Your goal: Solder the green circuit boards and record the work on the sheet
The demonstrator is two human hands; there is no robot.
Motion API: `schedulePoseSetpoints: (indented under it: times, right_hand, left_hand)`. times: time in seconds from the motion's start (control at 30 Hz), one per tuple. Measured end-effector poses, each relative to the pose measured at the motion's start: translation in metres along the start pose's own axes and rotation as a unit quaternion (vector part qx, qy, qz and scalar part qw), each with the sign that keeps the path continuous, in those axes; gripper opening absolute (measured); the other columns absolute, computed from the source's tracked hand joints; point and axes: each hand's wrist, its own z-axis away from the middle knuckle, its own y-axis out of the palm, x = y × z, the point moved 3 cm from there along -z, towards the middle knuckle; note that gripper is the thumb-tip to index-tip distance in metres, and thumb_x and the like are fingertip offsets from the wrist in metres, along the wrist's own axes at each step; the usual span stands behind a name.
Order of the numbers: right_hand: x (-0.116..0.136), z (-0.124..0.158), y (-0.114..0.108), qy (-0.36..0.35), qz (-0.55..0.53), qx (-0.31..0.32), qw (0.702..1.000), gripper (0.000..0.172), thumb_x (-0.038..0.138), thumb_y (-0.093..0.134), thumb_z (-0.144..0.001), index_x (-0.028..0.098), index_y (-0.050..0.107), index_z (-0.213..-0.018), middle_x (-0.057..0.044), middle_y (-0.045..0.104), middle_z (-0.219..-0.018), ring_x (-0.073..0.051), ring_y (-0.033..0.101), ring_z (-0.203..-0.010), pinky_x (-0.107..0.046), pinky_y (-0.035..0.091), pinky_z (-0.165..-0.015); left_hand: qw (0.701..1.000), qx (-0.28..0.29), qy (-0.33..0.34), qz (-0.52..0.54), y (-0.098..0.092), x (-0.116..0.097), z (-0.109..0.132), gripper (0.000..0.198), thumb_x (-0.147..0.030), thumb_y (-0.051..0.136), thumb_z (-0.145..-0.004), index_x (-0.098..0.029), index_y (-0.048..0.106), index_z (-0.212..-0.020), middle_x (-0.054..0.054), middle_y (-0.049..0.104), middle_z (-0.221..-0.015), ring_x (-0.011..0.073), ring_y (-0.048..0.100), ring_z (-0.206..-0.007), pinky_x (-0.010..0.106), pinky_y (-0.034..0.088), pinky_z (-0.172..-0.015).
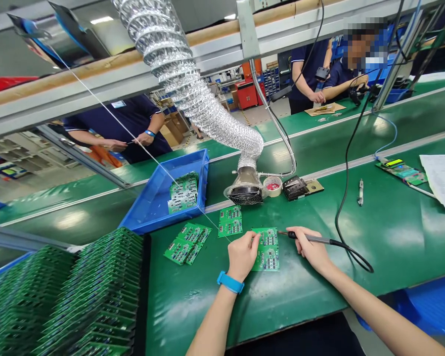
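My right hand (312, 247) grips a soldering iron (313, 238), its tip at the right edge of a green circuit board (270, 257). That board lies flat on the green bench mat. At the board's upper left, my left hand (242, 254), with a blue wrist strap (230, 282), is closed in a pinch on a thin solder wire (154, 157). The wire runs down from a spool (59, 37) at the upper left; its end at my fingers is too small to make out. Beyond the left hand lies another circuit board (230, 221), with two overlapping boards (188, 242) farther left.
A fume fan (246, 187) on a silver duct (203, 99) hangs behind the board. Left are a blue bin (141, 205) holding boards and tall racked boards (92, 296). A tape roll (272, 186), pen (361, 193) and iron's cable (343, 217) lie rightward. Co-workers (122, 126) stand across.
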Motion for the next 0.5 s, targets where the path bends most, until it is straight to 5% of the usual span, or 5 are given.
schedulePoseSetpoints:
  times: [0.2, 0.5]
  right_hand:
    - [-0.004, -0.009, 0.000, 0.028, -0.016, 0.020, 0.999, 0.044, 0.047, 0.043, -0.096, 0.015, 0.074, -0.102, 0.004, 0.050, -0.048, -0.011, 0.047, -0.039, -0.020, 0.037, -0.039]
    - [-0.001, -0.008, 0.001, 0.029, -0.012, 0.029, 0.999, 0.045, 0.047, 0.043, -0.095, 0.015, 0.074, -0.100, 0.004, 0.050, -0.048, -0.011, 0.047, -0.039, -0.020, 0.038, -0.039]
  left_hand:
    - [0.989, 0.026, -0.105, 0.097, 0.007, 0.010, 0.001, 0.028, -0.039, 0.057, -0.095, -0.020, 0.062, -0.076, -0.008, 0.030, -0.051, 0.0091, 0.033, -0.048, 0.024, 0.026, -0.052]
    - [0.986, 0.041, -0.113, 0.114, 0.012, 0.006, 0.002, 0.027, -0.038, 0.057, -0.095, -0.020, 0.064, -0.077, -0.007, 0.034, -0.053, 0.0097, 0.036, -0.050, 0.024, 0.028, -0.054]
